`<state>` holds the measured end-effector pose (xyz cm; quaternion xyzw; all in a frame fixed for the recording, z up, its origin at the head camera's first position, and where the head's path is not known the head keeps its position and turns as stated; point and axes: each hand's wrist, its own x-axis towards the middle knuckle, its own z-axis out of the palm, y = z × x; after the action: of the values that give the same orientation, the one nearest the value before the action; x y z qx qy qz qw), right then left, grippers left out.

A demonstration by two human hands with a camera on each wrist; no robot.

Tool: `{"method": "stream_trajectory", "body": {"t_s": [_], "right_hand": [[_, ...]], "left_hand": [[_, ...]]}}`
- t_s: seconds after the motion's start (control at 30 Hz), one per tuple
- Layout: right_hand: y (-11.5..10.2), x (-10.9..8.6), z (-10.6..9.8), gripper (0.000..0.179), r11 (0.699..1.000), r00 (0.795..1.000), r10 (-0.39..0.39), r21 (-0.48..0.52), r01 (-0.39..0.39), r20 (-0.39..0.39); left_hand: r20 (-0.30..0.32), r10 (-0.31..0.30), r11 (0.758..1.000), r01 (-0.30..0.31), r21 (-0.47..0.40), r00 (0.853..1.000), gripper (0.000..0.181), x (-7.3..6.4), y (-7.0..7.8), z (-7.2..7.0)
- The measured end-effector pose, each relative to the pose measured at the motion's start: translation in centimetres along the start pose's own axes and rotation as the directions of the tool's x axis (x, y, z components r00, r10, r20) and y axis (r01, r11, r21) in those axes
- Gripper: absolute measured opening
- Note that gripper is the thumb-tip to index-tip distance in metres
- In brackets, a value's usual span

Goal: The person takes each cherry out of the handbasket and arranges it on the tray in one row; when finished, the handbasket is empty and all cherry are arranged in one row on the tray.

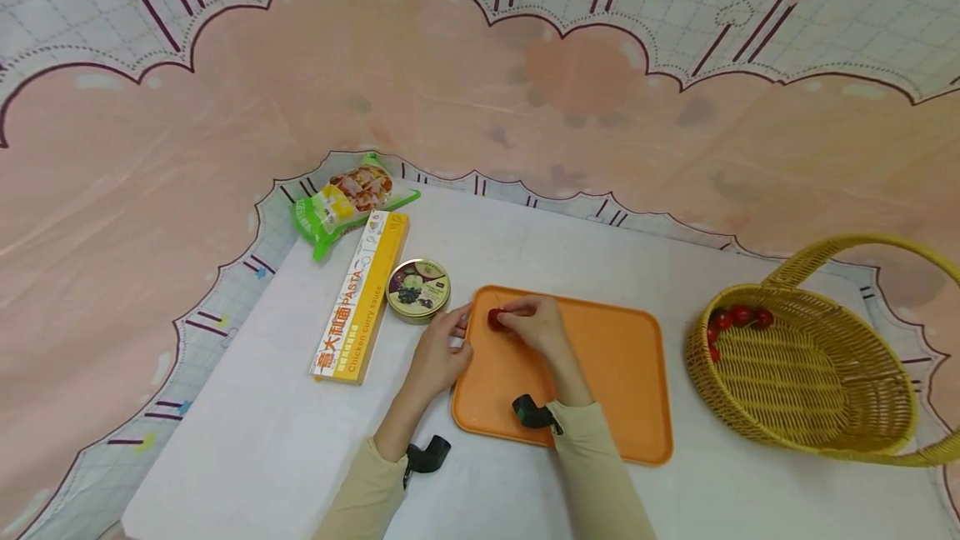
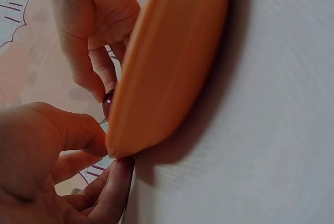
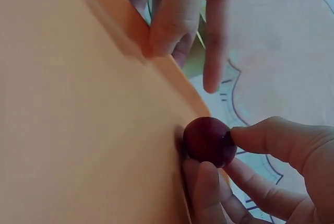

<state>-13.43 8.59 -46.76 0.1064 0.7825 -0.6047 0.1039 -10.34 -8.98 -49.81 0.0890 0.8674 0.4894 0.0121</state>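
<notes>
My right hand (image 1: 538, 325) pinches a dark red cherry tomato (image 3: 207, 141) between thumb and fingers, at the far left corner of the orange tray (image 1: 607, 382). The right wrist view shows the tomato right against the tray's surface or just above it; I cannot tell which. My left hand (image 1: 442, 352) grips the tray's left rim, and in the left wrist view its thumb lies on the rim with fingers beneath. Several more cherry tomatoes (image 1: 741, 315) lie at the left side of the woven basket (image 1: 795, 432).
Left of the tray are a round tin (image 1: 418, 288), a yellow and white pasta box (image 1: 360, 298) and a green food bag (image 1: 348, 198). The basket, with its tall handle, stands to the right on the white table (image 1: 247, 440). A patterned cloth (image 1: 450, 107) hangs behind.
</notes>
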Motion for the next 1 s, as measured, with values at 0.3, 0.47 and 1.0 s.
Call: {"method": "stream_trajectory", "body": {"t_s": [0.3,0.47,1.0], "right_hand": [[-0.22,-0.10,0.37,0.016,0.999,1.000,-0.006,-0.051,0.007,0.016],[-0.24,-0.09,0.41,0.023,0.992,1.000,-0.006,-0.124,0.007,0.009],[-0.11,-0.01,0.17,0.027,0.983,0.999,-0.048,-0.175,0.052,0.026]], "left_hand": [[-0.003,-0.025,1.000,0.025,0.015,1.000,0.057,-0.17,0.02,0.06],[0.005,-0.038,0.999,0.038,0.018,0.999,0.058,-0.07,0.07,0.06],[0.051,-0.042,0.999,0.041,0.030,0.998,0.053,0.07,0.06,-0.29]]}}
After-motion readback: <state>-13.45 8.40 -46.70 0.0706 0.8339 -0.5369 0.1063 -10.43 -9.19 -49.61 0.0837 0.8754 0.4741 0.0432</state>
